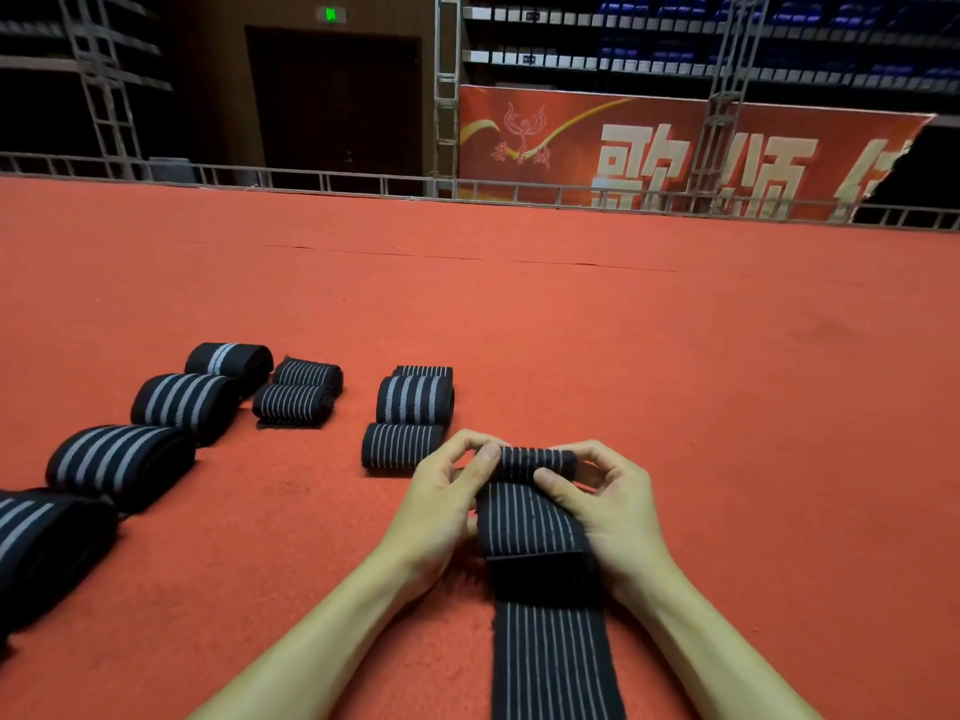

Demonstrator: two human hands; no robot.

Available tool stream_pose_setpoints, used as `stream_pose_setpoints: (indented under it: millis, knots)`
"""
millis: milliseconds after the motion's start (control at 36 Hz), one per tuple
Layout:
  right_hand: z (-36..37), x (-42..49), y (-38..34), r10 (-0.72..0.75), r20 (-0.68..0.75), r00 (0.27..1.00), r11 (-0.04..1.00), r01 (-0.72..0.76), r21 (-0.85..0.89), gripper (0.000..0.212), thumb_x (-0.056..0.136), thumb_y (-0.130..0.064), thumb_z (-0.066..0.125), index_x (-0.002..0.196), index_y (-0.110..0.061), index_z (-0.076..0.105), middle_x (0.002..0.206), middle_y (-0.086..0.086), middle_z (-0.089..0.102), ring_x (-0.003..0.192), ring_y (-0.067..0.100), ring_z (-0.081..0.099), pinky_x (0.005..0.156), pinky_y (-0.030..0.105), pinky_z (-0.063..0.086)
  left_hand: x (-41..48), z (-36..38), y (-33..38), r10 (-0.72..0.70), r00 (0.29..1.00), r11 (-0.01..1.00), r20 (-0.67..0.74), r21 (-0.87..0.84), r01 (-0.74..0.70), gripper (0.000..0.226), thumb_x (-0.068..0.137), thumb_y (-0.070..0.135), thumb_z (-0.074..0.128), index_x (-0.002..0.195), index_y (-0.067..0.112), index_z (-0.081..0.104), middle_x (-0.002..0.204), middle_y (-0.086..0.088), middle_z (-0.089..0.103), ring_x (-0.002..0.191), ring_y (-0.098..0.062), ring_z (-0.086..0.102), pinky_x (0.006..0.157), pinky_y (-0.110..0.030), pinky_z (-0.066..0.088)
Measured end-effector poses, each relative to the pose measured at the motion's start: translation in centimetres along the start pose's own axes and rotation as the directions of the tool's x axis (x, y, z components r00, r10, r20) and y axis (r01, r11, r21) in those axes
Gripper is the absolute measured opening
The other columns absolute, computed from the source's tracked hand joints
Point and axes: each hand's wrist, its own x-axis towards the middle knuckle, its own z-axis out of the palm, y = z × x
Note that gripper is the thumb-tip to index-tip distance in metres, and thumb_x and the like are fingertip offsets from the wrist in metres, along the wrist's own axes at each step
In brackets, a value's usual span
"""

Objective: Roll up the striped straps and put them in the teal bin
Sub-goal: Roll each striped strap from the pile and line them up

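A thin-striped black strap (550, 641) lies lengthwise on the red carpet (675, 356). It runs from the bottom edge of the view away from the person, and its far end is wound into a small tight roll (537, 462). Both hands hold that roll. The left hand (441, 504) is at the strap's left edge, fingers curled over the top of the roll and thumb pressed against its near side. The right hand (615, 506) mirrors it at the strap's right edge, fingers bent round the roll's end and thumb on the cloth just below it. A plain black patch (545, 579) crosses the strap between the two wrists.

Just left of the strap's wound end, near the left hand's knuckles, lies a finished thin-striped roll (402, 445). A broad-striped roll (415, 400) touches its far side, and another roll (423, 371) peeks out behind that. Farther left of the strap, a pair of thin-striped rolls (293, 402) lies pressed together. Farther left again, four large broad-striped rolls (119, 457) form a slanting row that reaches the view's left edge.

Well beyond the strap, a metal railing (363, 179) borders the carpet. Behind it hang a red banner (649, 148) with large pale characters and a green sign (331, 14) over a dark doorway (332, 106).
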Motion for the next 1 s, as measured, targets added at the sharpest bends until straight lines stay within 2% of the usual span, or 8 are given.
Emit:
stream_pose_setpoints:
  millis: [111, 222, 361, 500, 556, 750, 917, 1000]
  knots:
    - [0.2, -0.13, -0.11, -0.004, 0.013, 1.0, 1.0, 0.004, -0.015, 0.019, 0.075, 0.003, 0.078, 0.081, -0.014, 0.071, 0.081, 0.002, 0.075, 0.079, 0.01, 0.069, 0.076, 0.026, 0.053, 0.1, 0.02, -0.12, 0.022, 0.999, 1.0, -0.049, 0.002, -0.022, 0.028, 0.079, 0.041, 0.064, 0.084, 0.013, 0.063, 0.077, -0.009, 0.061, 0.072, -0.025, 0.053, 0.063, -0.031, 0.042]
    - [0.05, -0.21, -0.26, 0.001, 0.01, 1.0, 1.0, 0.0, -0.007, 0.018, 0.075, 0.003, 0.078, 0.083, -0.012, 0.072, 0.084, 0.004, 0.075, 0.081, 0.012, 0.07, 0.081, 0.033, 0.055, 0.08, 0.03, -0.09, 0.013, 0.998, 1.0, -0.059, 0.002, -0.012, 0.023, 0.081, 0.035, 0.066, 0.086, 0.012, 0.065, 0.077, -0.011, 0.057, 0.078, -0.029, 0.045, 0.061, -0.031, 0.037]
    - [0.08, -0.25, -0.23, 0.021, 0.011, 1.0, 1.0, -0.021, 0.022, 0.021, 0.076, 0.004, 0.077, 0.086, -0.014, 0.072, 0.087, 0.005, 0.075, 0.082, 0.013, 0.07, 0.076, 0.031, 0.053, 0.05, 0.1, 0.2, 0.018, 0.999, 0.999, -0.032, -0.04, -0.019, 0.006, 0.081, 0.025, 0.068, 0.085, 0.021, 0.07, 0.081, -0.008, 0.066, 0.079, -0.027, 0.056, 0.069, -0.035, 0.048]
    - [-0.05, -0.36, -0.14, 0.03, 0.028, 0.999, 0.998, -0.031, 0.047, 0.023, 0.074, -0.004, 0.08, 0.092, -0.017, 0.075, 0.096, 0.01, 0.075, 0.09, 0.022, 0.071, 0.083, 0.039, 0.056, -0.1, -0.18, 0.18, 0.032, 0.999, 0.999, -0.013, -0.027, -0.032, 0.01, 0.084, 0.017, 0.074, 0.091, 0.023, 0.072, 0.091, -0.008, 0.069, 0.087, -0.03, 0.061, 0.082, -0.047, 0.049]
    - [0.05, -0.43, -0.24, 0.048, 0.044, 0.998, 0.994, -0.052, 0.1, 0.023, 0.075, -0.006, 0.079, 0.095, -0.017, 0.075, 0.097, 0.013, 0.075, 0.089, 0.023, 0.071, 0.079, 0.034, 0.057, -0.09, -0.31, 0.2, 0.053, 0.998, 0.998, -0.017, 0.019, -0.053, 0.018, 0.081, 0.016, 0.068, 0.097, 0.025, 0.072, 0.096, -0.008, 0.071, 0.091, -0.028, 0.064, 0.086, -0.049, 0.051]
    - [0.38, -0.46, -0.6, 0.129, 0.039, 0.991, 0.971, -0.134, 0.199, 0.033, 0.083, 0.003, 0.069, 0.112, -0.014, 0.064, 0.089, 0.016, 0.075, 0.074, 0.022, 0.071, 0.066, 0.03, 0.057, -0.11, -0.3, 0.3, 0.103, 0.994, 0.986, -0.029, 0.131, -0.099, 0.043, 0.087, -0.011, 0.063, 0.119, 0.018, 0.061, 0.101, -0.009, 0.073, 0.09, -0.016, 0.07, 0.075, -0.026, 0.056]
    - [0.3, -0.4, -0.4, 0.087, 0.062, 0.994, 0.986, -0.095, 0.137, 0.022, 0.083, 0.004, 0.069, 0.102, -0.008, 0.066, 0.093, 0.013, 0.076, 0.082, 0.021, 0.071, 0.073, 0.031, 0.057, 0.06, -0.73, 0.04, 0.121, 0.991, 0.974, -0.052, 0.201, -0.108, 0.035, 0.083, -0.01, 0.069, 0.106, 0.017, 0.066, 0.103, -0.006, 0.073, 0.092, -0.018, 0.071, 0.079, -0.031, 0.056]
    - [0.24, -0.38, -0.3, 0.072, 0.055, 0.996, 0.988, -0.079, 0.134, 0.024, 0.082, 0.004, 0.071, 0.101, -0.009, 0.065, 0.09, 0.012, 0.075, 0.08, 0.021, 0.07, 0.073, 0.033, 0.057, 0.09, -0.83, -0.05, 0.081, 0.996, 0.985, -0.036, 0.154, -0.074, 0.029, 0.08, -0.001, 0.075, 0.104, 0.015, 0.068, 0.104, -0.005, 0.073, 0.094, -0.022, 0.071, 0.082, -0.038, 0.057]
